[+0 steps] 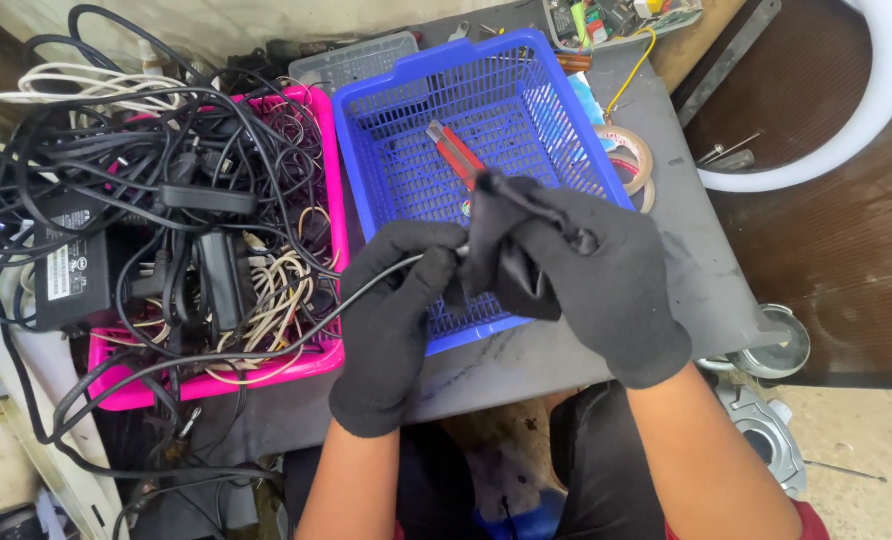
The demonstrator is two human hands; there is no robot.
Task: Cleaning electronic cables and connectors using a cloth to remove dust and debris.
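Observation:
Both my hands wear black knit gloves and meet over the front of a blue plastic basket (526, 60). My left hand (391, 320) pinches a thin black cable (266, 350) that runs left into a pink basket (328, 160). My right hand (586, 275) grips a red-handled cutter (454, 152), its blade end pointing away over the blue basket, right where the cable's end sits. The cable's tip is hidden between my fingers.
The pink basket holds a tangle of black and white cables and black power adapters (71, 270). Tape rolls (631, 160) lie right of the blue basket on a grey table (706, 270). A white ring (866, 110) curves at the far right.

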